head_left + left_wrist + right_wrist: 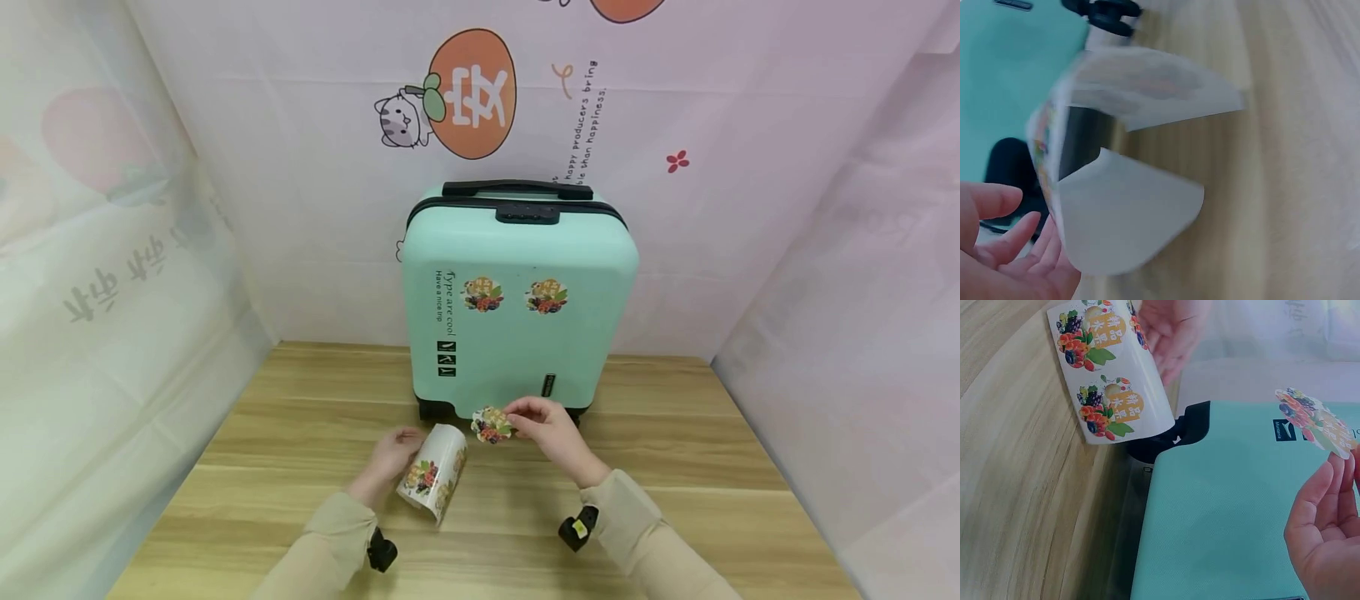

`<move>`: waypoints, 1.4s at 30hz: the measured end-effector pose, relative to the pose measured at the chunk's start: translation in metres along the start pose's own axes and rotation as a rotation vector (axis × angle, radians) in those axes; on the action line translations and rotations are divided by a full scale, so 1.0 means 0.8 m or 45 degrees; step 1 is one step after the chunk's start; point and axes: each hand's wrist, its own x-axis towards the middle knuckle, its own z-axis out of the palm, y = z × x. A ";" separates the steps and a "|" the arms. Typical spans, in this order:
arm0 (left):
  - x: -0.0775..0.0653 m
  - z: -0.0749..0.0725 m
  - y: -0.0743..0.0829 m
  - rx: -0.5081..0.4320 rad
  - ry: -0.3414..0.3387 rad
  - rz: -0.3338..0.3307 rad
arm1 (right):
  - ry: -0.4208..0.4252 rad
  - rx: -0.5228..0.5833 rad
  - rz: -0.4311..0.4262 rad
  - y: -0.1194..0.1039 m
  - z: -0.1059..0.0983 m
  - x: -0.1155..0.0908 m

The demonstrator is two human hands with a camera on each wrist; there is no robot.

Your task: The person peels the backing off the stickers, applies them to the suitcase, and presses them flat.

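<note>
Your mint-green hard-shell suitcase stands upright at the wooden table's back edge, face toward you. Your left hand steadies the white sticker roll, fingers loosely curled behind it. Your right hand pinches one peeled fruit-print sticker by its edge, keeping the adhesive free, just before the case's lower front.

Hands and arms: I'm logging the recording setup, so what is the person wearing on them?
Both arms are in beige long sleeves with ribbed cuffs. The left hand and right hand are bare, with no gloves. A small black device sits at each wrist; the right one shows a yellow mark.
</note>
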 end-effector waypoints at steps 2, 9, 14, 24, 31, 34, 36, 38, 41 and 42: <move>-0.001 -0.006 0.009 0.034 0.034 0.025 | -0.016 -0.002 -0.003 0.000 0.000 0.001; -0.014 -0.017 0.048 0.104 0.030 0.138 | -0.028 -0.003 0.013 -0.003 0.003 0.001; -0.023 -0.008 0.072 0.039 -0.053 0.198 | -0.045 -0.023 0.018 -0.005 0.003 0.002; -0.050 0.017 0.120 0.003 -0.216 0.371 | -0.106 -0.041 0.002 -0.007 0.003 0.003; -0.059 0.025 0.131 0.044 -0.184 0.389 | -0.149 -0.040 -0.020 -0.012 0.008 0.002; -0.071 0.023 0.144 0.083 -0.170 0.400 | -0.164 -0.032 -0.019 -0.013 0.009 0.002; -0.080 0.021 0.154 0.096 -0.174 0.408 | -0.170 -0.031 -0.017 -0.013 0.011 0.002; -0.087 0.019 0.161 0.095 -0.179 0.425 | -0.166 -0.034 -0.018 -0.013 0.012 0.002; -0.081 0.020 0.156 0.080 -0.169 0.420 | -0.124 0.013 -0.047 -0.012 0.015 0.004; -0.077 0.021 0.151 0.069 -0.161 0.420 | -0.097 0.047 -0.049 -0.011 0.016 0.004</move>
